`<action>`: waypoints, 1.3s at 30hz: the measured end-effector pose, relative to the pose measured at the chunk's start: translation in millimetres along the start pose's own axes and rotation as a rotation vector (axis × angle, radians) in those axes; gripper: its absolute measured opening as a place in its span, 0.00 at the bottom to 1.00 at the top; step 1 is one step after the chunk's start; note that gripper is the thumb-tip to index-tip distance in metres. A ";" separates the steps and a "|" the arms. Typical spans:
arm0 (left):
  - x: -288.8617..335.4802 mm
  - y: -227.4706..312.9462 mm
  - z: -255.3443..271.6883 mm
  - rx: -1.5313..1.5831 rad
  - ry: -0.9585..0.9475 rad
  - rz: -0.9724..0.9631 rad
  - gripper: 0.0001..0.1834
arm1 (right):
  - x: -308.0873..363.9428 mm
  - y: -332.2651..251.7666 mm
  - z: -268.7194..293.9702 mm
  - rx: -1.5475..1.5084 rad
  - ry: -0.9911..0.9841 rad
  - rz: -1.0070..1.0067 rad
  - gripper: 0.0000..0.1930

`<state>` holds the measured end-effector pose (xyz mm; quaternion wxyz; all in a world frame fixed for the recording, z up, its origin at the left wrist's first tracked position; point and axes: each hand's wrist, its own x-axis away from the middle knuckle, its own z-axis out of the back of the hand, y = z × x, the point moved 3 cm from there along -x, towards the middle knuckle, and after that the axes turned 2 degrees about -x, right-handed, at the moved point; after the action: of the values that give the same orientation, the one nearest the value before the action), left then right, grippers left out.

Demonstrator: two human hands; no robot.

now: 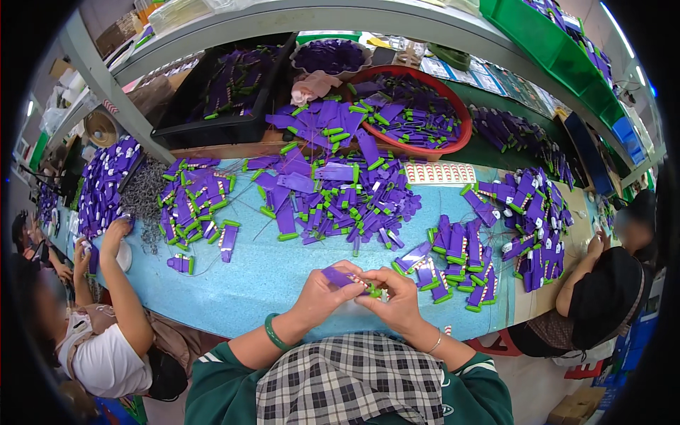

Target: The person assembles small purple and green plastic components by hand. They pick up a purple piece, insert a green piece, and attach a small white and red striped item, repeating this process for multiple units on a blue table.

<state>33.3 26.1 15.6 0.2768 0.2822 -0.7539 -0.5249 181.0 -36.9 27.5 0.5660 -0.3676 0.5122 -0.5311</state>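
My left hand [322, 294] is closed on a flat purple piece with a green end [341, 277], held just above the near edge of the table. A row of red-and-white marks runs along that piece. My right hand [398, 300] pinches at its green end, where a small white bit shows between the fingers; what the bit is, I cannot make out. Just right of my hands lies a group of similar purple pieces [460, 258], with green ends toward me. A larger loose heap of purple pieces [354, 202] spreads beyond my hands.
A red basin [466, 124] and a black tray [205, 137] of purple pieces stand at the back under a metal shelf [297, 35]. A sheet of red-and-white stickers [440, 173] lies near the basin. Co-workers sit at left [106, 340] and right [602, 290].
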 end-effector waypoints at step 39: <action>4.8 8.4 2.8 -0.681 -0.018 -0.162 0.09 | -39.6 -27.5 4.6 0.100 -0.204 -0.092 0.04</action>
<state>26.9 26.8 23.3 0.3056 0.2279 -0.5129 -0.7691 182.8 -3.4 62.3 0.6080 -0.4139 0.4075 -0.5413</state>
